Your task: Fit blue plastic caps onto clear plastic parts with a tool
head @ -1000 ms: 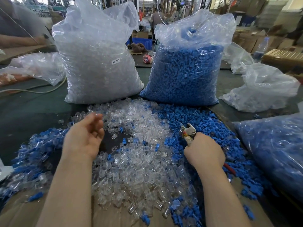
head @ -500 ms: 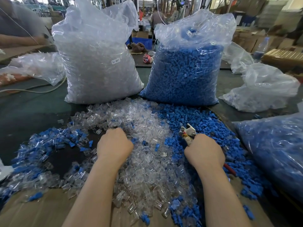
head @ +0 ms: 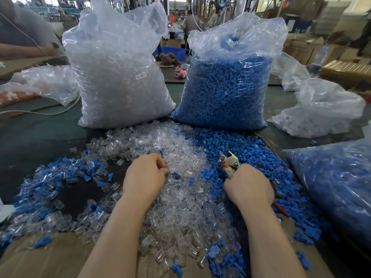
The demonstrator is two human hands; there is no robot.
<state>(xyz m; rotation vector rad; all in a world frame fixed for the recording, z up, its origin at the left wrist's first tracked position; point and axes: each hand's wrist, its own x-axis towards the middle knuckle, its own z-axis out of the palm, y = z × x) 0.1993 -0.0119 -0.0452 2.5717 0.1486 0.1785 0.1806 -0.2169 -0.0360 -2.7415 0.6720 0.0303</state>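
A heap of clear plastic parts (head: pixel 180 207) covers the middle of the table. Loose blue caps (head: pixel 247 143) are piled to its right. My left hand (head: pixel 145 175) rests knuckles-up on the clear heap, with its curled fingertips pinching a clear part at the heap's top. My right hand (head: pixel 248 187) grips a plier-like tool (head: pixel 229 160). The tool's metal jaws point up and away over the blue caps, and a red handle tip (head: pixel 281 209) sticks out behind the hand. Clear parts with blue caps fitted (head: pixel 50 177) lie scattered at the left.
A tall bag of clear parts (head: pixel 120 77) and a tall bag of blue caps (head: pixel 226 87) stand behind the heaps. A bag of bluish parts (head: pixel 333 187) lies at the right, with more plastic bags (head: pixel 317 111) beyond it. Cardboard (head: pixel 50 257) covers the near edge. Another person's arm (head: pixel 24 50) is at the far left.
My left hand moved from the left side onto the clear heap, and its fingers went from loose to curled into the parts. My right hand with the tool stayed put.
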